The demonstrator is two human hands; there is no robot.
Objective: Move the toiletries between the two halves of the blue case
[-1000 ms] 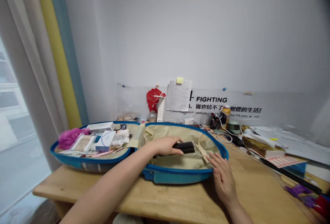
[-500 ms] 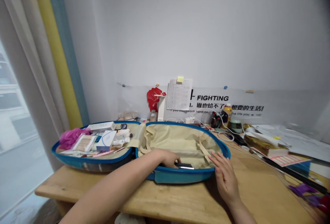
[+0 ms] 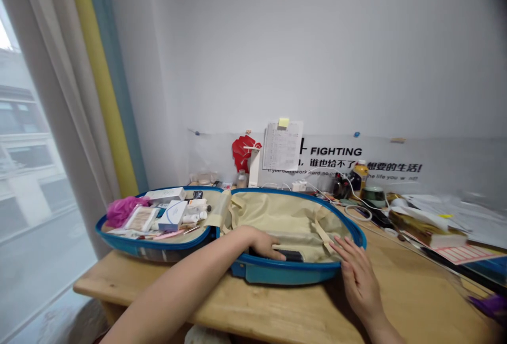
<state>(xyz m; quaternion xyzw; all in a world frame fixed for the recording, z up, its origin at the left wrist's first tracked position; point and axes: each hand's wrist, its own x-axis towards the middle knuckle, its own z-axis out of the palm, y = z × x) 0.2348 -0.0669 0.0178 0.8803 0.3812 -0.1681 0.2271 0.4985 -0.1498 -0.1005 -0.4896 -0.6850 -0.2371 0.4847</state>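
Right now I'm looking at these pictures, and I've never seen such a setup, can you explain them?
There's no machine here, just a person's two bare hands, seen from one camera worn on the head, looking forward and down. An open blue suitcase lies on a wooden table. Its left half holds a pink bundle, white boxes and what look like cotton swabs. In the beige-lined right half, the left hand touches a dark object, partly hidden, so I can't tell whether it is gripped. The right hand lies open at the rim, holding nothing visible.

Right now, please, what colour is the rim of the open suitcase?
Blue; the suitcase rim shows in the head view.
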